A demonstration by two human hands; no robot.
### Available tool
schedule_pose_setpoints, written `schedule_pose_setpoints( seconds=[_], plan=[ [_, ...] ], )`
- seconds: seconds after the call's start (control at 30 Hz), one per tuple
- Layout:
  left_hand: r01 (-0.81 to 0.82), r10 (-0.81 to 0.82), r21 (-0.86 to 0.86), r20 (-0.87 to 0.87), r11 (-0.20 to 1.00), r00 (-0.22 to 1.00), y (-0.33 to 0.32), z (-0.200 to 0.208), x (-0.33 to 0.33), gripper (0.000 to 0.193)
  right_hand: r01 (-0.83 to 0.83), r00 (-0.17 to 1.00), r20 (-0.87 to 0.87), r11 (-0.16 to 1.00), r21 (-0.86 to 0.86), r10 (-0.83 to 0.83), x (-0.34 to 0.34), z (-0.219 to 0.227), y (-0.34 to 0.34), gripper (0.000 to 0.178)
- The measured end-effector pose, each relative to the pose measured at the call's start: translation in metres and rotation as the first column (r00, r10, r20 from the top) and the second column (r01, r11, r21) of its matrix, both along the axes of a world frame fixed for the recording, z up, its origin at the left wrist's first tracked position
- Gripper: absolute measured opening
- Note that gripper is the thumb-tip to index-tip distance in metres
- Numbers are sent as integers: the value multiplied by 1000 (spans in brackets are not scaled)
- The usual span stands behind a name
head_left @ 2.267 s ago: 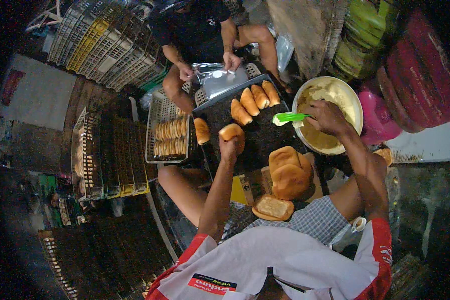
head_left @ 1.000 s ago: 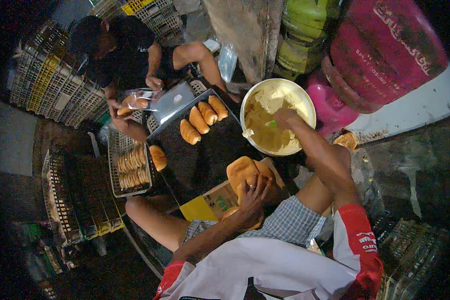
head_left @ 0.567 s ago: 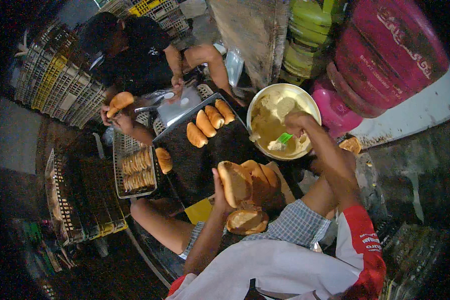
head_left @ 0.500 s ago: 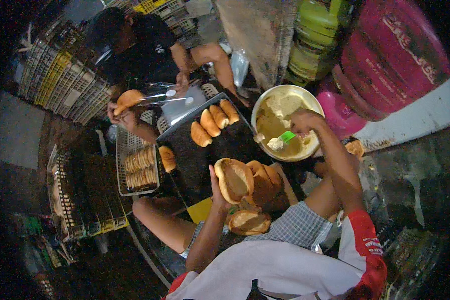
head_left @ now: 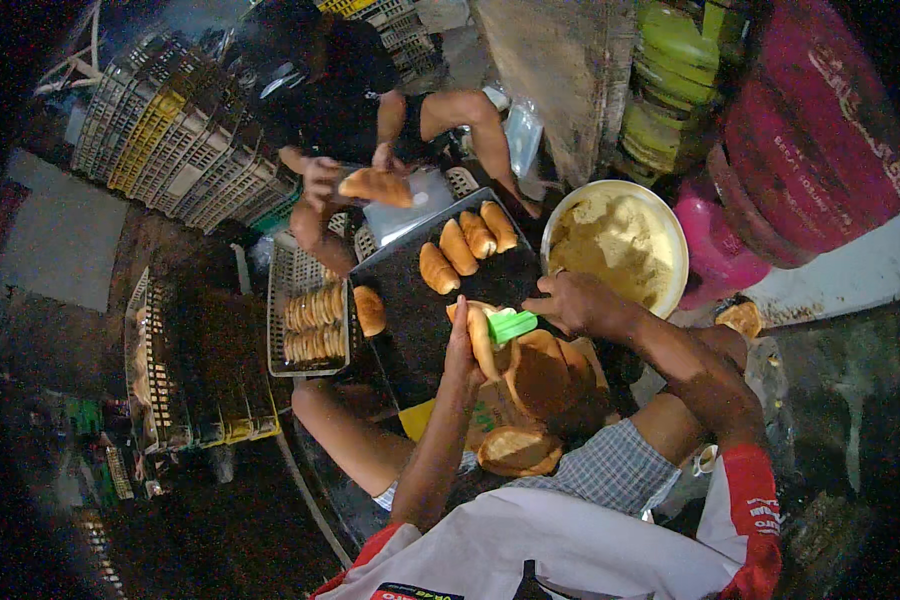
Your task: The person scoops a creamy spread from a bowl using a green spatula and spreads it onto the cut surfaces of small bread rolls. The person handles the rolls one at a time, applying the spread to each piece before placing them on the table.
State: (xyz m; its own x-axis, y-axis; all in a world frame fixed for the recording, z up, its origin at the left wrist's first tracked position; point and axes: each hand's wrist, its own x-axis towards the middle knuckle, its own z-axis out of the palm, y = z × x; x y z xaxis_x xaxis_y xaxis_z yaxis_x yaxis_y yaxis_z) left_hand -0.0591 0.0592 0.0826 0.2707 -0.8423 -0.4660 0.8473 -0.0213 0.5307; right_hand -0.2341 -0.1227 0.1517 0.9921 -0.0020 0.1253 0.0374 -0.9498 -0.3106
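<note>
In my left hand (head_left: 458,352) I hold a split bread bun (head_left: 482,345), raised in front of my knees with its cut side turned to the right. My right hand (head_left: 576,303) grips a bright green spatula (head_left: 512,326); its blade is at the opening of the bun. Close by on the right stands a round bucket (head_left: 683,262) of pale cream (head_left: 625,240). Several uncut-looking buns (head_left: 545,375) sit just below my hands, and an opened bun (head_left: 519,452) lies nearer my lap.
Several filled rolls (head_left: 457,247) line a black tray (head_left: 395,285); another roll (head_left: 369,311) sits by a basket (head_left: 274,330) of packed rolls. Across from me a co-worker handles a roll (head_left: 378,187) and clear plastic. Crates (head_left: 160,130) and gas cylinders (head_left: 670,80) stand behind.
My right hand has brought the spatula from the bucket leftward to the bun. My left hand has turned the bun on edge. The co-worker's roll has moved right.
</note>
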Motion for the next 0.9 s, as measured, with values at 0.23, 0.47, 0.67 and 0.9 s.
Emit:
schedule_pose_setpoints(
  seconds=[0.23,0.47,0.67,0.9],
  plan=[
    [-40,37,83,34,996,999,-5,24,-19,60,117,985,146,973,-199,-88,-15,-5,1,35],
    [-198,191,-64,-103,978,976,17,-11,7,40,-13,988,148,984,-177,40,-6,11,8,31],
    [-249,239,-15,344,968,908,52,-64,84,40,220,973,-62,975,-32,-222,1,0,-22,21],
    [-229,-461,470,882,852,94,29,-171,80,45,343,938,-58,939,12,-342,-30,6,-49,26]
  ],
)
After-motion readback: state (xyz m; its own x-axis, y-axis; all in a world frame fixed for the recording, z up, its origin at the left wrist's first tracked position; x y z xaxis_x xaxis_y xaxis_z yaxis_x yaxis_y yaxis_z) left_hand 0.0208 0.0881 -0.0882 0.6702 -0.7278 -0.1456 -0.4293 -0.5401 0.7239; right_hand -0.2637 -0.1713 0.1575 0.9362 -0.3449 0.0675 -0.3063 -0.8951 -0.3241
